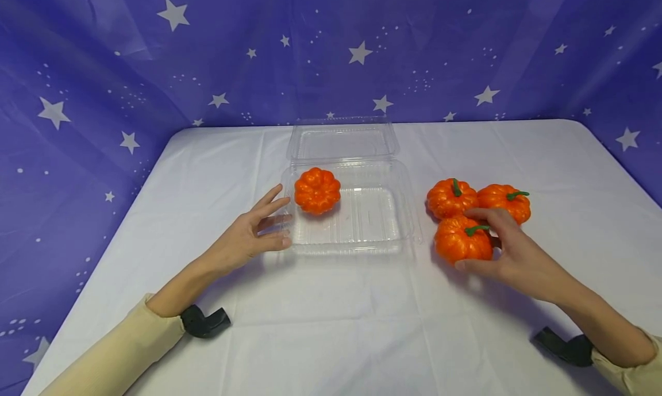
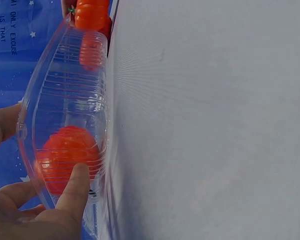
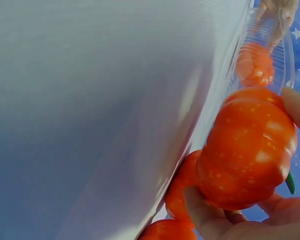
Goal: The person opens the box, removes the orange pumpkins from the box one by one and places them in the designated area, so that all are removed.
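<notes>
My right hand grips a small orange toy pumpkin with a green stem, thumb on its near side and fingers around the far side. In the right wrist view that pumpkin looks raised off the cloth. Two similar pumpkins, one left and one right, sit just behind it. A clear plastic clamshell box lies with its lid folded back. Inside its left part rests another pumpkin, no stem showing. My left hand has its fingers spread at the box's left side, apparently touching it.
A white cloth covers the table. The box's lid extends toward the table's back edge. Behind and beside the table hangs a purple-blue curtain with white stars. Black wrist mounts, left and right, stick out near the sleeves.
</notes>
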Demonstrator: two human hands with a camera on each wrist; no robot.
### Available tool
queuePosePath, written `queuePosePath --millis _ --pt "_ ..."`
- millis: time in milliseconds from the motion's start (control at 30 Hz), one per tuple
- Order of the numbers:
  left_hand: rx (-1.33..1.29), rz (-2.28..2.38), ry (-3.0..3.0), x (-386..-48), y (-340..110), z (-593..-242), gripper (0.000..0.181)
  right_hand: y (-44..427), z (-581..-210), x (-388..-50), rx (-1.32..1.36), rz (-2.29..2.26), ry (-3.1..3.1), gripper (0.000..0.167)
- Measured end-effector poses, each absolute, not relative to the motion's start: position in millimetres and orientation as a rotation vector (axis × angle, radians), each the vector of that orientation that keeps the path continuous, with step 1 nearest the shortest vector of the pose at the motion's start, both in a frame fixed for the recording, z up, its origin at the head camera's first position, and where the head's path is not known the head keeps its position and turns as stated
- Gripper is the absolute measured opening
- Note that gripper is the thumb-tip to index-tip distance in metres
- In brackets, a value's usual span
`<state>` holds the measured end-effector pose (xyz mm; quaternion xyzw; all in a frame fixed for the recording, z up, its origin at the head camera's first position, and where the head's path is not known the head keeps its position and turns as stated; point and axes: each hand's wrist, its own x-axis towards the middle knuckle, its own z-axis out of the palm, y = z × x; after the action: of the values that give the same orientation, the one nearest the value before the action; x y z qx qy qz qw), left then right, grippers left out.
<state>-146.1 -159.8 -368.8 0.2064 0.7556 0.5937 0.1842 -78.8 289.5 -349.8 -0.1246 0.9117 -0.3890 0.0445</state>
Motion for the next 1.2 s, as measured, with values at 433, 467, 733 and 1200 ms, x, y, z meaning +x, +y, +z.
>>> queuePosePath --millis 433,467,733,1200 --pt "0.572 1.659 2.142 -146.4 -161.1 -370.0 0.08 291.2 -350.3 -80.1 -0.431 -1.096 2.77 0.078" --pt "0.572 1.661 2.141 -146.4 -161.0 -370.0 0.08 291.8 -350.4 -80.2 -0.433 -1.091 2.769 0.078" --pt "0.578 1.654 2.15 -147.2 -160.4 -370.3 0.08 296.7 -349.8 -81.8 -0.451 -1.044 2.765 0.079" --pt "0.576 1.668 2.14 -146.9 -160.3 -370.8 0.08 296.9 -347.8 -82.8 -0.463 -0.994 2.779 0.078"
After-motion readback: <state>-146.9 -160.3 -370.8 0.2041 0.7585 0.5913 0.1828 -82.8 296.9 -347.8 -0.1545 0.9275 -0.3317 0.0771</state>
